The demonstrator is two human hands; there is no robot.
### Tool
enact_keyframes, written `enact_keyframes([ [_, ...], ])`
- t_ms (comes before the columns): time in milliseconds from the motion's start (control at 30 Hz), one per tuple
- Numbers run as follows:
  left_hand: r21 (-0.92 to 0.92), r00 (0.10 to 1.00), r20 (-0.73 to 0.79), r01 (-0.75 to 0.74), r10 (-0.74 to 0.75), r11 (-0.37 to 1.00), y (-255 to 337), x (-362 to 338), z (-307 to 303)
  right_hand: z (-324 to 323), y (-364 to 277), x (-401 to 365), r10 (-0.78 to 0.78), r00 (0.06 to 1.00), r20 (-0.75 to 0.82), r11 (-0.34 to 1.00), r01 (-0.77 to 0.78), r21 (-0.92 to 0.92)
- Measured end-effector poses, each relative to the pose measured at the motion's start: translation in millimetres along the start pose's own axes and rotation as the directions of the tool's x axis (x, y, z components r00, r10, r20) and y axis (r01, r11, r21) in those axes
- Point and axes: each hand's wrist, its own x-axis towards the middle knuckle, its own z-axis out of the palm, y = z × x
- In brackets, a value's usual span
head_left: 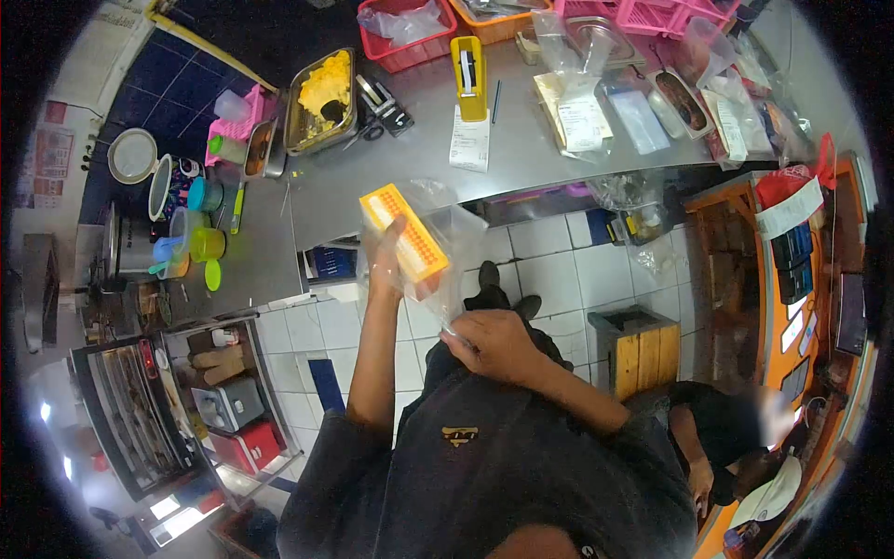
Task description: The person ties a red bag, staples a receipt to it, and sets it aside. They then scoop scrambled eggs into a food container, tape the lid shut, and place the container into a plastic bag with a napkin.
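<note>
My left hand is wrapped round an orange-and-white printed box, held in front of my body near the counter's edge. A clear plastic bag surrounds the box at least in part; whether my left fingers lie inside the bag is hard to make out. Lower and to the right, my right hand is closed on a gathered edge of that same bag, close to my chest. On the steel counter beyond lie a printed receipt and a yellow tape dispenser.
A metal tray of yellow food stands at the back left, with scissors beside it. Bagged orders with receipts sit at the right. A wooden-sided bin is on the floor. A co-worker is at lower right.
</note>
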Motion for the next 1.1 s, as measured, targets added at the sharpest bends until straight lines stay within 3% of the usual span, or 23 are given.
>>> enact_keyframes([
  [100, 0.24, 0.999, -0.021, -0.034, 0.04, 0.97, 13, 6, -6, 0, 14, 20, 0.143, 0.984, 0.109, 0.96, -0.111, -0.258],
  [133, 0.103, 0.997, -0.067, 0.044, -0.037, 0.994, 10, 18, -24, 10, 32, 19, 0.235, 0.964, 0.123, 0.892, -0.164, -0.422],
  [200, -0.043, 0.987, -0.102, 0.118, -0.122, 0.992, 9, 29, -34, 29, 57, 16, 0.273, 0.954, 0.126, 0.86, -0.183, -0.476],
  [267, -0.107, 0.977, -0.191, 0.072, -0.091, 0.992, 11, 40, -33, 41, 50, 29, 0.046, 0.916, 0.399, 0.98, 0.036, -0.196],
  [300, -0.151, 0.991, -0.115, 0.043, -0.061, 0.988, 11, 49, -39, 39, 30, 44, -0.09, 0.939, 0.331, 0.994, 0.103, -0.021],
  [333, -0.157, 0.991, -0.118, 0.047, -0.066, 0.986, 14, 54, -38, 35, 15, 58, -0.086, 0.938, 0.337, 0.995, 0.1, -0.023],
  [400, 0.18, 0.986, -0.128, -0.084, 0.108, 0.98, 24, 60, -32, 32, -5, 81, -0.122, 0.969, 0.214, 0.991, 0.129, -0.022],
  [433, 0.302, 0.968, -0.07, -0.21, 0.241, 0.93, 30, 67, -33, 38, 0, 86, -0.001, 0.973, 0.23, 1.0, 0.007, -0.023],
  [467, 0.299, 0.966, -0.078, -0.214, 0.248, 0.93, 36, 73, -33, 42, 4, 97, -0.009, 0.971, 0.237, 1.0, 0.015, -0.022],
  [533, 0.608, 0.896, -0.21, -0.194, 0.391, 0.77, 57, 83, -28, 52, 10, 121, 0.377, 0.757, 0.534, 0.906, -0.183, -0.38],
  [600, 0.627, 0.878, -0.098, -0.312, 0.469, 0.714, 58, 115, -46, 72, 6, 140, 0.256, 0.706, 0.661, 0.959, -0.101, -0.264],
  [667, 0.969, 0.939, -0.099, 0.015, 0.329, 0.247, 78, 117, -32, 99, -4, 159, -0.138, 0.85, 0.509, 0.914, -0.089, 0.396],
  [700, 0.989, 0.888, 0.13, -0.149, 0.442, 0.009, 64, 127, -46, 99, -3, 171, -0.15, 0.806, 0.573, 0.943, -0.057, 0.327],
  [733, 0.989, 0.89, 0.126, -0.145, 0.437, 0.011, 70, 128, -46, 89, -10, 190, -0.147, 0.804, 0.577, 0.943, -0.063, 0.328],
  [800, 0.97, 0.965, 0.225, -0.208, 0.139, -0.127, 90, 129, -37, 64, -31, 232, 0.304, 0.624, 0.72, 0.951, -0.246, -0.187],
  [833, 0.938, 0.928, 0.339, -0.322, 0.152, -0.13, 83, 130, -45, 66, -35, 239, 0.405, 0.793, 0.455, 0.914, -0.343, -0.216],
  [867, 0.939, 0.93, 0.336, -0.319, 0.149, -0.128, 71, 133, -59, 79, -30, 248, 0.335, 0.932, 0.142, 0.92, -0.291, -0.263],
  [900, 0.786, 0.762, 0.613, -0.56, 0.21, -0.263, 57, 141, -73, 94, -17, 258, 0.201, 0.962, -0.184, 0.912, -0.252, -0.325],
  [933, 0.557, 0.515, 0.829, -0.726, 0.219, -0.403, 68, 139, -70, 101, -3, 265, 0.204, 0.962, -0.183, 0.911, -0.255, -0.325],
  [967, 0.66, 0.661, 0.751, -0.749, 0.0, -0.057, 77, 135, -64, 108, 13, 269, 0.193, 0.969, -0.151, 0.916, -0.233, -0.327],
  [1000, 0.659, 0.66, 0.751, -0.75, -0.002, -0.051, 65, 140, -73, 113, 30, 273, 0.179, 0.976, -0.121, 0.92, -0.21, -0.33],
  [1067, 0.617, 0.679, 0.732, -0.626, -0.056, 0.477, 35, 159, -95, 115, 59, 284, 0.141, 0.988, -0.065, 0.929, -0.155, -0.336],
  [1100, 0.614, 0.677, 0.734, -0.625, -0.056, 0.482, 45, 161, -86, 112, 66, 287, 0.125, 0.992, -0.034, 0.932, -0.129, -0.338],
])
